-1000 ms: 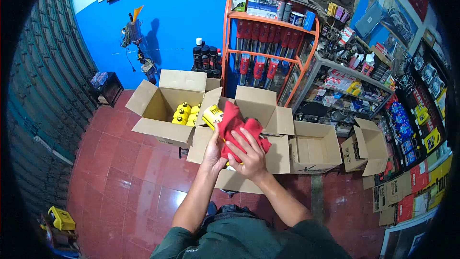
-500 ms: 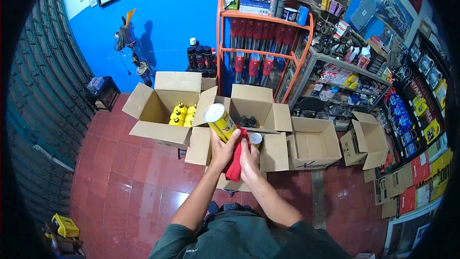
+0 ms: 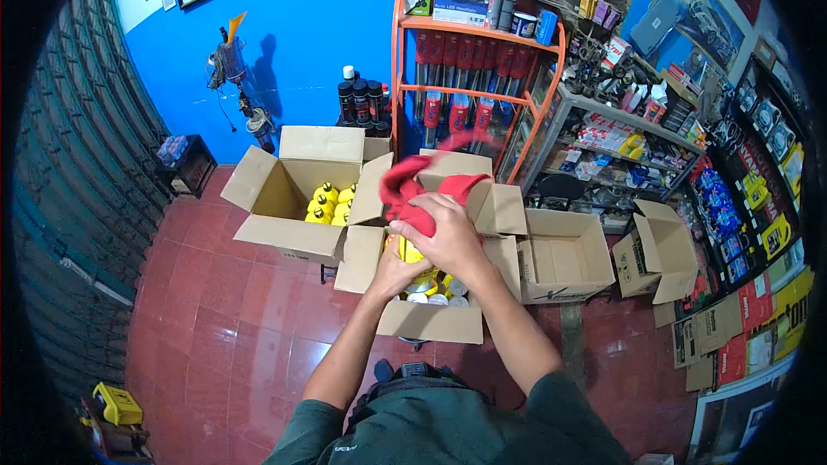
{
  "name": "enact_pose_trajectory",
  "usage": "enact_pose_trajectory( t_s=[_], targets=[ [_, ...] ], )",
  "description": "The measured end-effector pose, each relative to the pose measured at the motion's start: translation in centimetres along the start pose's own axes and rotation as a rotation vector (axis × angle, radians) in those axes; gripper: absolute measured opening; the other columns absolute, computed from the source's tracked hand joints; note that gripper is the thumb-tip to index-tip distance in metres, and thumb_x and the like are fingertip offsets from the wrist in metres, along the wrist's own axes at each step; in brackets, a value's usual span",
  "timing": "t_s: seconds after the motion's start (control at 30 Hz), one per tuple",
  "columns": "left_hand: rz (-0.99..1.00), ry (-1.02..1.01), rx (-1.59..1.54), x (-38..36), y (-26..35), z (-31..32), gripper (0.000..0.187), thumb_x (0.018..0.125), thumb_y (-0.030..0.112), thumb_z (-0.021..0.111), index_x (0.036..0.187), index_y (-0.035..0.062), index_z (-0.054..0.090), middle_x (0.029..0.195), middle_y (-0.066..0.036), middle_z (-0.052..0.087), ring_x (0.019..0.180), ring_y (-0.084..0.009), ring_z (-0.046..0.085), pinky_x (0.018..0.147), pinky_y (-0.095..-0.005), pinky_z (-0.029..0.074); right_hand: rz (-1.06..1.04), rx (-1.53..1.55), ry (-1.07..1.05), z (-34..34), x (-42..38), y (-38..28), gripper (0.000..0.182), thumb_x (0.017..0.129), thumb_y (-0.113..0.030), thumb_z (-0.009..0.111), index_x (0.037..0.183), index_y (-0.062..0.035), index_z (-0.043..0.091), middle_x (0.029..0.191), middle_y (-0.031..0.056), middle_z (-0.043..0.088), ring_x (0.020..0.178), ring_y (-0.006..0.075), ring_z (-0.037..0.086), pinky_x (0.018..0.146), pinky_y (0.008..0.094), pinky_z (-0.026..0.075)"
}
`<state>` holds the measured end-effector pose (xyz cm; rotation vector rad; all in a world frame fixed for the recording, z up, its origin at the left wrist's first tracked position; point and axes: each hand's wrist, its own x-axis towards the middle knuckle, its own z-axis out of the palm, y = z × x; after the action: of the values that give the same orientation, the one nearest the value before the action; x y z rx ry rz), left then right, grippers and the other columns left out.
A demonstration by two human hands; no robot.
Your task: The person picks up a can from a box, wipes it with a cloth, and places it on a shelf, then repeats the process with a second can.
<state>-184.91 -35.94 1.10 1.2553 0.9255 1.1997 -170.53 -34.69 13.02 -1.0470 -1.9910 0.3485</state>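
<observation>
Right hand (image 3: 446, 237): closed over bunched red cloth (image 3: 412, 191), pressing it onto yellow can (image 3: 412, 254).
Left hand (image 3: 392, 271): underneath, mostly hidden by right hand; appears to cup can, grip extent unclear.
Can position: held above open cardboard box (image 3: 431, 320), more can tops visible inside.
Adjacent left: second open box (image 3: 280, 198) holding yellow bottles (image 3: 327, 202).
Behind: orange shelf rack (image 3: 469, 34).

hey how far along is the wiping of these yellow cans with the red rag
Mid-job, it seems. The right hand presses the red rag onto a yellow can that the left hand grips from below, over the open middle carton. Several can tops show in that carton; whether they are wiped cannot be told. Yellow bottles sit in the left carton.
</observation>
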Motion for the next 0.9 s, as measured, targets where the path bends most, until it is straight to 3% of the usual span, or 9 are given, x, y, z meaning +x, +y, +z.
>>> enact_pose_trajectory(
  t_s=[0.07, 0.13, 0.27, 0.37, 0.43, 0.5, 0.73, 0.83, 0.9],
  targets=[
    [0.034, 0.081, 0.245, 0.1, 0.0, -0.3, 0.054, 0.078, 0.018, 0.088, 0.12, 0.0029, 0.058, 0.11, -0.008, 0.069, 0.101, -0.0158, 0.066, 0.089, -0.0351, 0.055, 0.047, -0.079, -0.095, 0.8, 0.5, 0.0, 0.048, 0.09, -0.035, 0.079, 0.117, 0.0038, 0.07, 0.121, 0.0232, 0.069, 0.114, 0.0399, 0.064, 0.102, 0.046, 0.05],
    [0.058, 0.143, 0.231, 0.1, 0.0, -0.1, 0.054, 0.078, 0.019, 0.089, 0.119, 0.0027, 0.058, 0.109, -0.008, 0.069, 0.099, -0.016, 0.066, 0.087, -0.035, 0.055, -0.144, -0.291, 0.049, 2.6, 0.5, 0.8, 0.046, 0.084, -0.032, 0.083, 0.108, 0.0035, 0.069, 0.108, 0.0203, 0.069, 0.105, 0.0396, 0.064, 0.093, 0.0472, 0.051],
    [-0.002, 0.106, 0.178, 0.3, 0.5, -1.7, 0.057, 0.077, 0.019, 0.089, 0.122, 0.0025, 0.058, 0.107, -0.007, 0.07, 0.094, -0.0164, 0.067, 0.085, -0.0349, 0.055, -0.285, -0.073, 0.042, 1.1, 2.0, 0.3, 0.04, 0.077, -0.026, 0.086, 0.093, 0.0023, 0.063, 0.086, 0.0165, 0.059, 0.086, 0.0389, 0.057, 0.079, 0.05, 0.049],
    [-0.045, 0.02, 0.121, -0.2, 1.6, -2.1, 0.057, 0.077, 0.021, 0.089, 0.123, 0.0028, 0.06, 0.106, -0.006, 0.071, 0.093, -0.0165, 0.067, 0.085, -0.0345, 0.056, -0.189, -0.204, 0.094, 1.5, 1.6, -0.5, 0.037, 0.075, -0.02, 0.087, 0.094, 0.0026, 0.064, 0.089, 0.0167, 0.063, 0.089, 0.039, 0.059, 0.081, 0.0493, 0.05],
    [0.093, 0.173, 0.148, -0.8, 1.6, -1.7, 0.055, 0.076, 0.024, 0.09, 0.119, 0.0029, 0.063, 0.107, -0.008, 0.071, 0.097, -0.0166, 0.068, 0.087, -0.0348, 0.056, -0.183, -0.167, 0.093, 3.2, 1.4, -0.1, 0.035, 0.074, -0.017, 0.087, 0.093, 0.0022, 0.064, 0.092, 0.0174, 0.066, 0.091, 0.0383, 0.062, 0.082, 0.0487, 0.052],
    [0.077, 0.176, 0.233, -0.4, 1.2, -2.7, 0.058, 0.075, 0.026, 0.091, 0.12, 0.0019, 0.063, 0.111, -0.01, 0.07, 0.103, -0.017, 0.067, 0.09, -0.0355, 0.055, -0.371, 0.001, 0.185, 4.0, 1.8, -0.3, 0.034, 0.075, -0.019, 0.087, 0.092, 0.0012, 0.065, 0.093, 0.0184, 0.067, 0.09, 0.0379, 0.065, 0.082, 0.0489, 0.053],
    [0.222, 0.241, 0.277, -1.3, 1.2, -2.6, 0.06, 0.075, 0.021, 0.092, 0.122, 0.0017, 0.061, 0.103, -0.009, 0.073, 0.092, -0.0184, 0.07, 0.083, -0.0355, 0.057, -0.236, -0.337, 0.224, 4.8, 0.9, -0.1, 0.04, 0.069, -0.025, 0.09, 0.087, -0.0028, 0.062, 0.081, 0.0128, 0.061, 0.08, 0.0349, 0.064, 0.071, 0.0474, 0.05],
    [0.079, 0.315, 0.469, -1.7, 1.7, -2.7, 0.061, 0.07, 0.026, 0.092, 0.118, 0.0027, 0.06, 0.1, -0.018, 0.075, 0.092, -0.0309, 0.075, 0.082, -0.041, 0.058, -0.196, -0.424, 0.232, 5.2, 1.1, -0.2, 0.039, 0.074, -0.026, 0.089, 0.092, -0.0017, 0.065, 0.083, 0.0128, 0.066, 0.078, 0.0316, 0.068, 0.072, 0.0434, 0.053],
    [0.095, 0.286, 0.559, -1.4, 1.3, -2.7, 0.063, 0.07, 0.027, 0.092, 0.117, 0.0033, 0.057, 0.104, -0.021, 0.074, 0.097, -0.0366, 0.074, 0.084, -0.0441, 0.058, 0.213, 0.118, 0.237, 4.1, 1.9, -0.4, 0.034, 0.083, -0.025, 0.086, 0.103, -0.0022, 0.072, 0.091, 0.0115, 0.074, 0.081, 0.0294, 0.072, 0.075, 0.0401, 0.056]
  ],
)
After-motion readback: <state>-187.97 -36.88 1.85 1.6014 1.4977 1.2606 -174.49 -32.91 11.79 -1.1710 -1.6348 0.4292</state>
